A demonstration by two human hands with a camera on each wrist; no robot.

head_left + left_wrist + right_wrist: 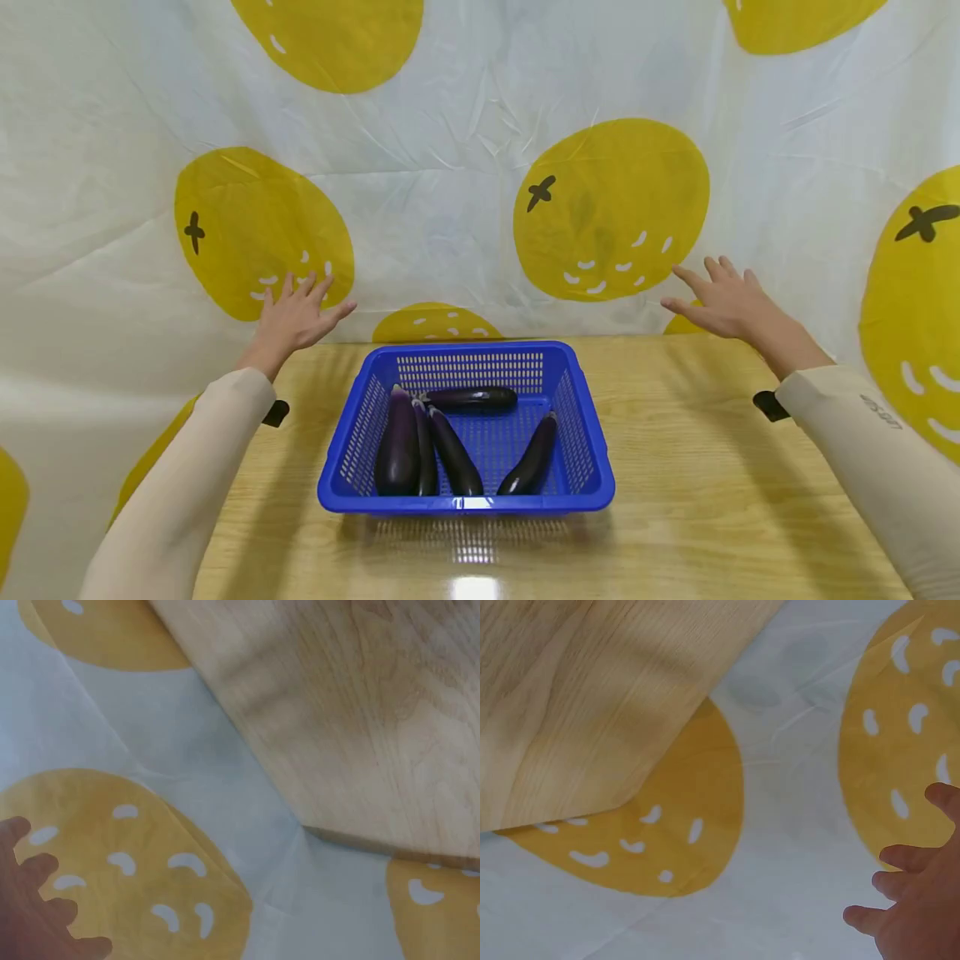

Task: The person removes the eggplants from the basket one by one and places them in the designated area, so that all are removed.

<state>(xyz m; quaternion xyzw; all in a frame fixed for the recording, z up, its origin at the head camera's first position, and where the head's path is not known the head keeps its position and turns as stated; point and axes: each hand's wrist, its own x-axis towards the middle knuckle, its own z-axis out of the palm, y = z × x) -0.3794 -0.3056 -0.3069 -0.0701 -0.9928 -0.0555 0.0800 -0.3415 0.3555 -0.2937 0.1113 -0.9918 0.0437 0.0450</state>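
Note:
In the head view a blue plastic basket (592, 450) stands on the wooden table, with several dark purple eggplants inside. A thick eggplant (397, 450) leans at its left, with slimmer ones beside it. Another eggplant (472, 400) lies across the back, and one more eggplant (531, 458) slants at the right. My left hand (294, 318) is raised beyond the basket's left side, fingers spread, holding nothing. To the right of the basket, my right hand (731, 304) is also held up with fingers spread and touches nothing. Both wrist views show only fingers and part of each hand.
The wooden table (675, 467) runs to a hanging white cloth (435, 217) printed with big yellow fruit. In the left wrist view the table's corner (300, 817) meets this cloth. Dark wrist straps (276, 414) show below the sleeves.

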